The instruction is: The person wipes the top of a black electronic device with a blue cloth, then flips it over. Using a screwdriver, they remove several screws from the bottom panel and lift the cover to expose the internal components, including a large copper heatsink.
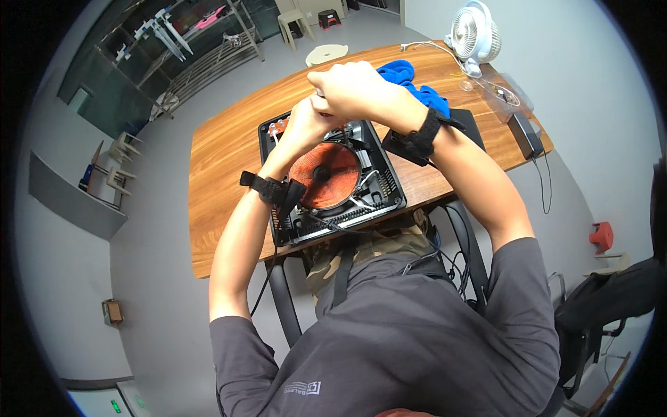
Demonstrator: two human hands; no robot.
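Observation:
An opened induction cooker (397, 197) with a black casing lies at the table's near edge, its round copper coil (306, 182) exposed. Above the cooker's far part, my right hand (356, 89) is closed in a fist-like grip. Just below and to the left, my left hand (306, 125) is closed too, its fingers touching the right hand. Something small shows between the two hands, mostly covered by the fingers, and I cannot make out what it is. Part of the red circuit board (277, 128) is visible at the casing's far left corner.
A blue cloth (432, 99) and a flat black panel (467, 126) lie right of the cooker. Farther right are a black power adapter (526, 136), a clear plastic tray (515, 89) and a white fan (475, 36). Cables hang by my lap. The wooden table (221, 167) extends left.

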